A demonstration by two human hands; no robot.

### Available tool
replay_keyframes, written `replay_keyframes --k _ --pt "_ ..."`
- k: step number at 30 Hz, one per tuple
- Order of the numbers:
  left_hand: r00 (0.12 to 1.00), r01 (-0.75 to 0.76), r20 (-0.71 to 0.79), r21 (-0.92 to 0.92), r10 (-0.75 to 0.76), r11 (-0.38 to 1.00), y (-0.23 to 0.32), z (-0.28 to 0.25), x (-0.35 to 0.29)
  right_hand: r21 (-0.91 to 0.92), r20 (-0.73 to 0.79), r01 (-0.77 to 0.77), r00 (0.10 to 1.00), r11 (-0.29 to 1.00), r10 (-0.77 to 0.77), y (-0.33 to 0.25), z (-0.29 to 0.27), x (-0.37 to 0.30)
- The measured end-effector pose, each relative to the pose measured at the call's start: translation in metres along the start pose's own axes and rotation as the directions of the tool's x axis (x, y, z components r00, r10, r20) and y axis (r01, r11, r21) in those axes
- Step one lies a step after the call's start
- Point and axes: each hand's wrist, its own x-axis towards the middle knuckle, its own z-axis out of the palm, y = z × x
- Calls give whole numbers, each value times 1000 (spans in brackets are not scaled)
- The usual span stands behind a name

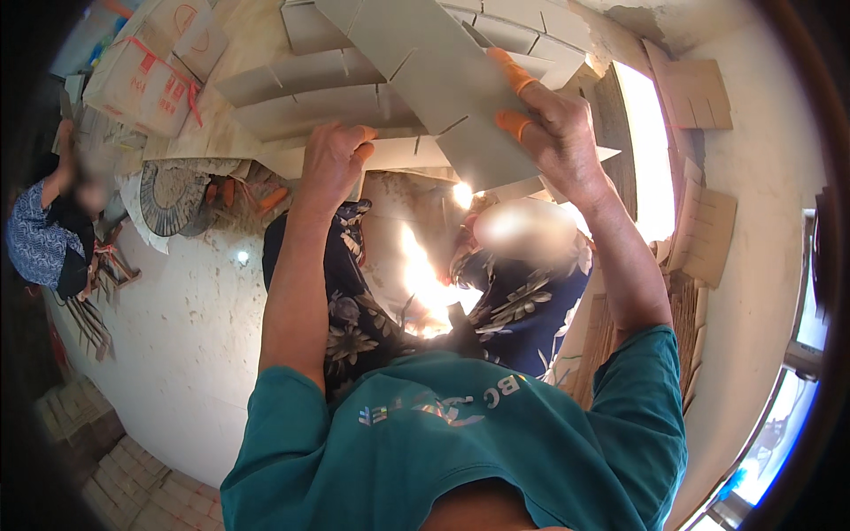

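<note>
Slotting grey card strips into a grid, partly done.

Closest, both hands up and busy: left hand [335, 159] curled shut on the edge of a flat card strip [403, 155], right hand [553, 133], with orange finger covers [512, 71], pinching a slotted grey card strip [443, 80] tilted over the rest. Just beyond, a few long slotted strips [310, 97] already crossed and standing together, looks like a start only, open slots left to fill. Farther off, tied boxes [150, 75] and more cut card [699, 93] lying about.
</note>
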Motion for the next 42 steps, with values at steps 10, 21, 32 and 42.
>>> replay_keyframes --k 10,21,32,42 --pt "1000 11 1 48 -11 999 -7 5 7 75 7 -107 994 991 107 5 12 22" --pt "1000 -2 23 72 0 997 -9 6 12 -34 110 206 973 978 -201 22 32 51" --pt "998 58 37 36 -59 998 -6 9 22 -146 235 81 971 986 -45 34 77 52" --pt "999 -7 44 71 4 997 -7 9 23 -452 373 188 928 872 -7 28 113 30"
